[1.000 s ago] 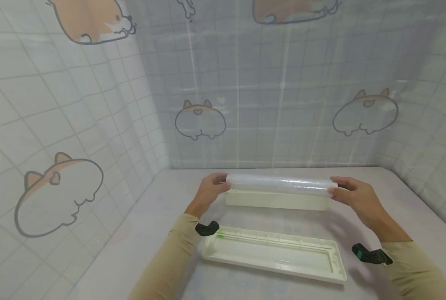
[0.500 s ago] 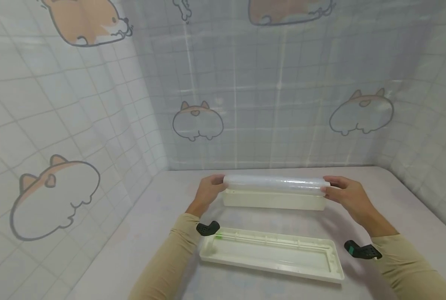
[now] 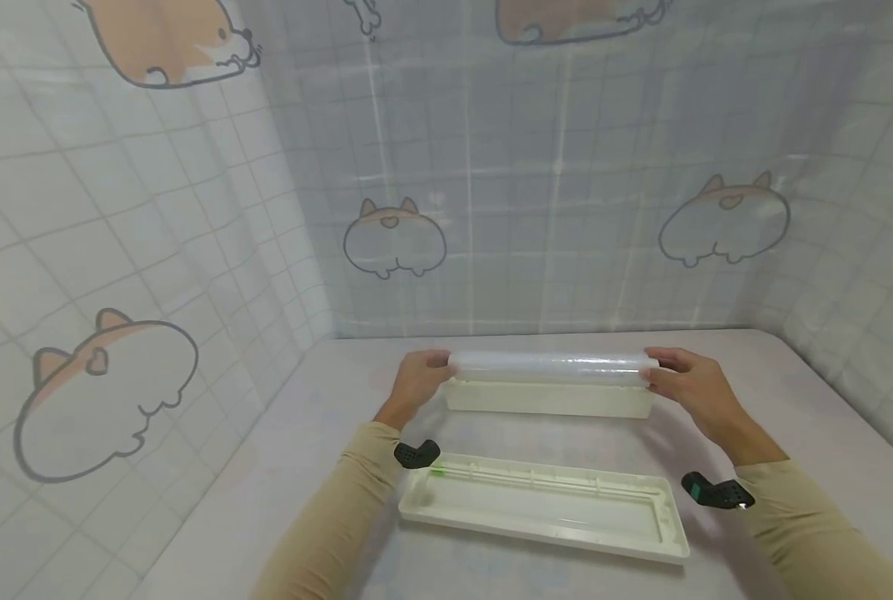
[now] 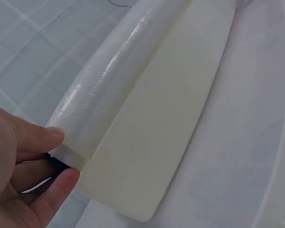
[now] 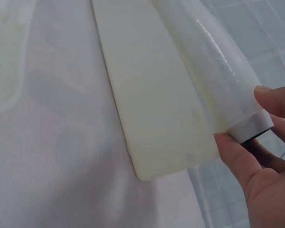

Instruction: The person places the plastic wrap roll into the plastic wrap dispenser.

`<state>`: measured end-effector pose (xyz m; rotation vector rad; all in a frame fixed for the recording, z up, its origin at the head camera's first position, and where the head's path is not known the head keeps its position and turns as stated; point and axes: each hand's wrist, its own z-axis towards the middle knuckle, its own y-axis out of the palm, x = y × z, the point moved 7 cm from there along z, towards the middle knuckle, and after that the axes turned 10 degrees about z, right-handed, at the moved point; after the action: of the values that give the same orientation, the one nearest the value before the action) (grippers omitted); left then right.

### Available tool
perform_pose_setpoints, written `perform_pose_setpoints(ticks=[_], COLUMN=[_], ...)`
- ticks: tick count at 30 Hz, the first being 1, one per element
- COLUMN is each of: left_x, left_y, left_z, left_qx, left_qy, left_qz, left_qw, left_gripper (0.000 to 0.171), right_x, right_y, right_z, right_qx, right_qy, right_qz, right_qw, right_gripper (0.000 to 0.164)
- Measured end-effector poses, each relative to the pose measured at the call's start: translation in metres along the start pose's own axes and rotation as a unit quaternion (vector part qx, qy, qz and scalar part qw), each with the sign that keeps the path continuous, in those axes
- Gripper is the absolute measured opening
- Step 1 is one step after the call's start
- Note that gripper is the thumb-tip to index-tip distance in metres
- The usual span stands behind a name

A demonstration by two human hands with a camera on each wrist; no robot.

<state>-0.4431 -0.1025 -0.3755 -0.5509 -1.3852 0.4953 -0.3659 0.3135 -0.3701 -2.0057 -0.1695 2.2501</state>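
Roll of plastic wrap [image 3: 551, 367] lies between the person's left hand [image 3: 415, 384] and right hand [image 3: 704, 395], fingers parted just its thickness, gripping one end each, long axis hand to hand, box [image 3: 550, 400] parallel just below the fingers, neither hand nearer.

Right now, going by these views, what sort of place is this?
Probably a small, screened-off work booth: dog-printed grid sheeting closes in the pale tabletop on three sides, and a roll of clear film shows just above a long cream box.
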Motion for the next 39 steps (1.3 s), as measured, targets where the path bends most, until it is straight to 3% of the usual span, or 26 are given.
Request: perform_pose_setpoints(ticks=[14, 20, 31, 39], left_x=[0.006, 0.003, 0.008, 0.005], left_y=[-0.006, -0.004, -0.009, -0.009], left_z=[0.0, 0.003, 0.008, 0.007], left_qx=[0.004, 0.011, 0.053, 0.042], left_qy=[-0.005, -0.026, -0.009, -0.024], left_qz=[0.037, 0.041, 0.125, 0.131], left_qw=[0.9993, 0.9988, 0.9906, 0.9902], left_gripper=[0.041, 0.038, 0.027, 0.025], right_x=[0.0, 0.003, 0.005, 0.004], right_y=[0.004, 0.009, 0.013, 0.013], right_z=[0.008, 0.012, 0.015, 0.015], right_qx=[0.007, 0.004, 0.002, -0.001], right_qy=[0.004, 0.01, 0.012, 0.011], right_qz=[0.007, 0.016, 0.013, -0.001], right_qw=[1.0, 1.0, 1.0, 1.0], right_gripper=[0.062, 0.06, 0.059, 0.058])
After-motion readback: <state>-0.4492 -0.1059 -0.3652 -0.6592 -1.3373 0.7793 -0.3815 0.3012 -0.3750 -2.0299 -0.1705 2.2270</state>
